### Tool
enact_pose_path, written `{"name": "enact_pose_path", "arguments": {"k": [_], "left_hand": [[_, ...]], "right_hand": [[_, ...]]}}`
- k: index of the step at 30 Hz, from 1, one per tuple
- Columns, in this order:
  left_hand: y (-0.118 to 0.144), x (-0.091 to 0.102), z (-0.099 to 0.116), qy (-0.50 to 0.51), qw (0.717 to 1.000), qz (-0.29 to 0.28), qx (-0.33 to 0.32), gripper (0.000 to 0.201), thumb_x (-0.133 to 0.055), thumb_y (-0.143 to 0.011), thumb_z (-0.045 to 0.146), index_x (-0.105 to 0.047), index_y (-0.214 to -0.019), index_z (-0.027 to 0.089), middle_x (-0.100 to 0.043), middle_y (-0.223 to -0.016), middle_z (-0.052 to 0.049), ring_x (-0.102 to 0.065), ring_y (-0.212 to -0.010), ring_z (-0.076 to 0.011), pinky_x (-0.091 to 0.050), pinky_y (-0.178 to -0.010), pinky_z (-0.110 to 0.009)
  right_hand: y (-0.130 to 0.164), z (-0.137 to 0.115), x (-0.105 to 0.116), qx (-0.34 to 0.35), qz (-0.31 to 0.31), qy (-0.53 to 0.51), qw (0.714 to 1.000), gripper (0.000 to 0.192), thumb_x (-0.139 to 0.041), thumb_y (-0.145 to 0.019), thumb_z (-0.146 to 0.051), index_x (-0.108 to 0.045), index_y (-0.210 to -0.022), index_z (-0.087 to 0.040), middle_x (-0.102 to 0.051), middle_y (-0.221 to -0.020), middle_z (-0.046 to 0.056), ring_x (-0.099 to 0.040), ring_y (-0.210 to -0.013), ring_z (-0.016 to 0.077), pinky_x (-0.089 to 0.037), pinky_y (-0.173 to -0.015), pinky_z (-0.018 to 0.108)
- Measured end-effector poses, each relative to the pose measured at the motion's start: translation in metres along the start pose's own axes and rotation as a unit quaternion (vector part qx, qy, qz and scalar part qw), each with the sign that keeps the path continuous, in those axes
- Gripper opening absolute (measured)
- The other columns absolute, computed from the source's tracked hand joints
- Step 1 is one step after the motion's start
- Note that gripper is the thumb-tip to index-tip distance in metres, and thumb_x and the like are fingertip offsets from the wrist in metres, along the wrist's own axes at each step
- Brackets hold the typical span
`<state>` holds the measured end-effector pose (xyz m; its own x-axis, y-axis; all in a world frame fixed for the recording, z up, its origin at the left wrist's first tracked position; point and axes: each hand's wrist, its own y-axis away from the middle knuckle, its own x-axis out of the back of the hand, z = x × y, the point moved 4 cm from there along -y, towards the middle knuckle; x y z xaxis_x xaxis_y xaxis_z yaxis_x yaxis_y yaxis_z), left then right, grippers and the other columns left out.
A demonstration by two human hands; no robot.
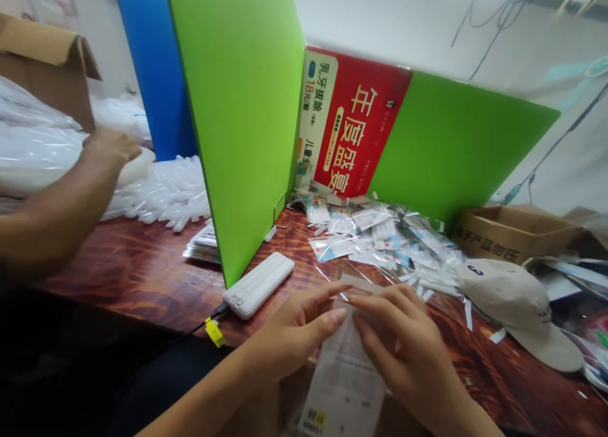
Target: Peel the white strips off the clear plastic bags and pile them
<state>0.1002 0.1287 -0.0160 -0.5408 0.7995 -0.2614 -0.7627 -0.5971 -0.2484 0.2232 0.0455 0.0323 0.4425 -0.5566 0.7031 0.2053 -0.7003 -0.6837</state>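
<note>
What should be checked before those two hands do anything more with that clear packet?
1. Both hands on the packet: ok, left hand and right hand pinch its top.
2. Packet open or sealed: cannot tell.
3. Leaflet inside: ok, printed paper shows through.
4. Pile of packets close by: ok.
5. Power bank and cap apart from the hands: ok.
6. Other person's hand stays beyond the green divider: ok.

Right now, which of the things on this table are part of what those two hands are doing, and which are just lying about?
In hand:
left hand and right hand, both pinching the top of a clear packet
pile of small packets just beyond

Lying about:
white power bank with its cable
white cap
cardboard box
green divider
another person's arm, at the plastic bags beyond the divider
</note>
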Motion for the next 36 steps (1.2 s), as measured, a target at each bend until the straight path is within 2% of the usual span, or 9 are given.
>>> {"name": "enact_pose_path", "arguments": {"k": [4,10,14,18,22,25,30,33,36], "left_hand": [[0.000,0.002,-0.004,-0.181,0.983,-0.003,-0.023,0.038,-0.046,-0.094,0.026,-0.060,-0.130,0.024,-0.071,-0.111,-0.006,-0.064,-0.096,-0.0218,-0.049,-0.082,-0.032],[0.002,-0.002,-0.006,-0.357,0.934,-0.026,-0.024,0.032,-0.044,-0.092,0.019,-0.064,-0.117,0.018,-0.072,-0.099,-0.007,-0.065,-0.090,-0.0222,-0.048,-0.084,-0.033],[0.001,-0.004,-0.010,-0.393,0.918,-0.055,-0.019,0.032,-0.042,-0.091,0.017,-0.063,-0.115,0.017,-0.071,-0.099,-0.008,-0.064,-0.089,-0.0223,-0.048,-0.081,-0.032],[0.001,-0.007,-0.009,-0.367,0.927,-0.062,-0.041,0.037,-0.041,-0.092,0.018,-0.059,-0.125,0.019,-0.070,-0.108,-0.007,-0.064,-0.096,-0.0212,-0.047,-0.089,-0.033],[0.002,-0.006,-0.010,-0.318,0.946,-0.065,-0.020,0.039,-0.044,-0.091,0.019,-0.060,-0.127,0.021,-0.069,-0.119,-0.008,-0.062,-0.108,-0.0225,-0.045,-0.094,-0.035],[0.001,0.002,-0.013,-0.236,0.972,0.001,0.018,0.035,-0.046,-0.090,0.024,-0.062,-0.120,0.017,-0.071,-0.109,-0.010,-0.064,-0.102,-0.0241,-0.049,-0.088,-0.037],[-0.004,0.017,-0.023,-0.015,0.983,0.156,0.091,0.032,-0.056,-0.084,0.033,-0.059,-0.110,0.015,-0.068,-0.077,-0.004,-0.064,-0.067,-0.0179,-0.050,-0.060,-0.028],[-0.006,0.023,-0.023,-0.007,0.974,0.209,0.092,0.030,-0.059,-0.080,0.034,-0.058,-0.104,0.015,-0.064,-0.069,0.000,-0.061,-0.062,-0.0167,-0.049,-0.057,-0.027],[-0.007,0.027,-0.021,-0.009,0.969,0.234,0.079,0.030,-0.058,-0.080,0.035,-0.055,-0.103,0.016,-0.064,-0.070,0.001,-0.062,-0.064,-0.0163,-0.050,-0.059,-0.027]], "right_hand": [[0.005,0.012,-0.018,-0.005,0.008,0.056,0.998,0.028,-0.051,-0.094,-0.014,-0.057,-0.121,-0.021,-0.062,-0.100,0.007,-0.054,-0.093,0.0239,-0.039,-0.082,0.039],[0.006,0.016,-0.028,0.037,-0.018,0.088,0.995,0.017,-0.045,-0.098,-0.010,-0.058,-0.105,-0.016,-0.060,-0.092,0.008,-0.053,-0.085,0.0228,-0.040,-0.075,0.035],[0.006,0.013,-0.030,0.060,-0.041,0.139,0.988,0.017,-0.043,-0.096,-0.008,-0.058,-0.092,-0.014,-0.058,-0.084,0.008,-0.051,-0.079,0.0228,-0.039,-0.072,0.035],[0.006,0.011,-0.026,0.041,0.011,0.137,0.990,0.017,-0.045,-0.093,-0.009,-0.056,-0.083,-0.016,-0.056,-0.079,0.007,-0.050,-0.076,0.0222,-0.039,-0.071,0.035],[0.010,0.039,-0.009,-0.145,0.089,0.001,0.985,0.015,-0.051,-0.086,-0.020,-0.057,-0.073,-0.019,-0.056,-0.073,0.004,-0.050,-0.072,0.0210,-0.039,-0.068,0.033],[0.024,0.074,0.012,-0.312,0.198,-0.079,0.926,0.014,-0.052,-0.084,-0.030,-0.054,-0.073,-0.021,-0.053,-0.067,0.000,-0.049,-0.063,0.0191,-0.039,-0.061,0.032],[0.038,0.093,0.035,-0.374,0.329,-0.161,0.852,0.018,-0.044,-0.088,-0.037,-0.040,-0.075,-0.024,-0.047,-0.065,-0.004,-0.049,-0.057,0.0157,-0.045,-0.060,0.029],[0.033,0.071,0.033,-0.364,0.267,-0.191,0.872,0.022,-0.051,-0.089,-0.041,-0.048,-0.078,-0.023,-0.051,-0.066,-0.004,-0.051,-0.058,0.0145,-0.045,-0.056,0.025],[0.024,0.031,0.012,-0.285,0.006,-0.231,0.930,0.022,-0.049,-0.092,-0.038,-0.055,-0.078,-0.022,-0.057,-0.068,-0.002,-0.054,-0.060,0.0134,-0.045,-0.054,0.022]]}}
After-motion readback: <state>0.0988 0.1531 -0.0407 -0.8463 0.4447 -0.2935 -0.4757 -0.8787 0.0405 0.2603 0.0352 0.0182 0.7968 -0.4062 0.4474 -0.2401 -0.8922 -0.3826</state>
